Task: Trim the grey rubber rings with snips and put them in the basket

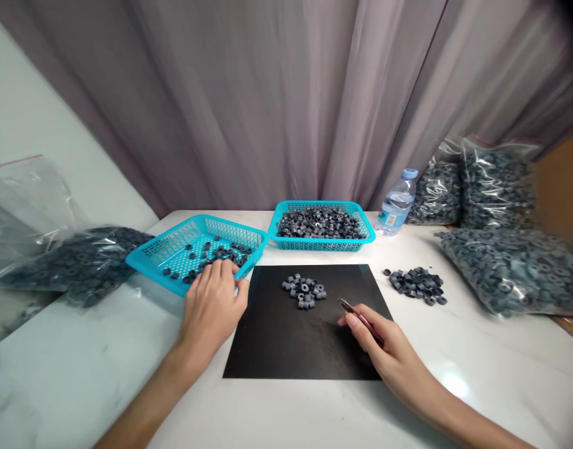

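My left hand (216,290) lies over the near right corner of a blue plastic basket (158,246), fingers bent over the rim and thumb on the outer side; its fingertips are partly hidden. Small grey ring-like plastic pieces (227,252) are scattered in that basket. My right hand (373,333) pinches slim tweezers (361,313) with a pinkish body, tips pointing up and left above a black mat (277,349). Nothing shows between the tips. Left of them, a small heap of grey ring pieces (305,289) sits on the mat.
A second blue basket (321,246) full of grey pieces stands behind the mat, beside a water bottle (398,202). Another loose pile (417,284) lies right of the mat. Filled plastic bags (515,268) occupy the right, and an opened bag (99,255) the left.
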### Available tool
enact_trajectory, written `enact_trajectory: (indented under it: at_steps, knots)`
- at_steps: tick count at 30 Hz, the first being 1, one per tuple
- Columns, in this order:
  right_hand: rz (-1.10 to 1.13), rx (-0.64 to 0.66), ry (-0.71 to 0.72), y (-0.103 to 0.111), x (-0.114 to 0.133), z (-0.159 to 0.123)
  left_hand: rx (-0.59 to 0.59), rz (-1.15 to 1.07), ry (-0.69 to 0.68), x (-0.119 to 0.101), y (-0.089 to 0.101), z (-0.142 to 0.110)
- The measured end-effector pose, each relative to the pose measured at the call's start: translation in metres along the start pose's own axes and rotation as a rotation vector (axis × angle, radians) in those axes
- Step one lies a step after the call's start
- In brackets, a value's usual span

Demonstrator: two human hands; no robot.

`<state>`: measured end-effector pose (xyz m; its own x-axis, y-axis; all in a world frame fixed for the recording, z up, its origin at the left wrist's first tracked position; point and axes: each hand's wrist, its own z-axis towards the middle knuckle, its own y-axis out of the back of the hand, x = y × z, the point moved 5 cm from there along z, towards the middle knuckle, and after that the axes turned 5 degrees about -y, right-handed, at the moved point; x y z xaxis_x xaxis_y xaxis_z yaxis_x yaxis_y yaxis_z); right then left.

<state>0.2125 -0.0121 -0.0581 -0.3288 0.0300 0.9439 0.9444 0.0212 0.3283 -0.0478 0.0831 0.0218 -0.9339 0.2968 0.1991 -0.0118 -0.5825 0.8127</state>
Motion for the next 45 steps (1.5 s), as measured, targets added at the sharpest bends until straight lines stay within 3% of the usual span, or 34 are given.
enact_trajectory:
  at_steps: [4, 11, 16, 21, 25, 29, 37, 45]
  knots:
    - [-0.025, -0.027, 0.004, 0.001, 0.001, -0.004, -0.006, -0.017, 0.046, 0.01, 0.01, 0.0]
    - [-0.019, -0.022, 0.03, 0.0, 0.003, -0.005, 0.008, -0.165, -0.265, -0.013, 0.003, -0.007]
    - [-0.022, -0.008, 0.021, 0.0, 0.001, -0.006, 0.091, -0.155, -0.177, -0.019, 0.002, -0.009]
    - [-0.026, -0.01, 0.03, 0.001, 0.001, -0.006, 0.069, -0.182, -0.13, -0.025, 0.011, -0.008]
    - [-0.027, -0.014, 0.053, 0.002, 0.003, -0.006, 0.047, -0.239, -0.244, -0.034, 0.009, -0.01]
    - [-0.037, -0.019, 0.086, 0.002, 0.005, -0.009, 0.124, -0.391, -0.35, -0.032, 0.01, -0.005]
    - [-0.039, -0.015, 0.096, 0.002, 0.008, -0.009, 0.076, -0.343, -0.246, -0.021, 0.024, 0.003]
    - [-0.04, -0.017, 0.095, 0.002, 0.006, -0.009, 0.178, -0.26, -0.156, -0.009, 0.017, 0.0]
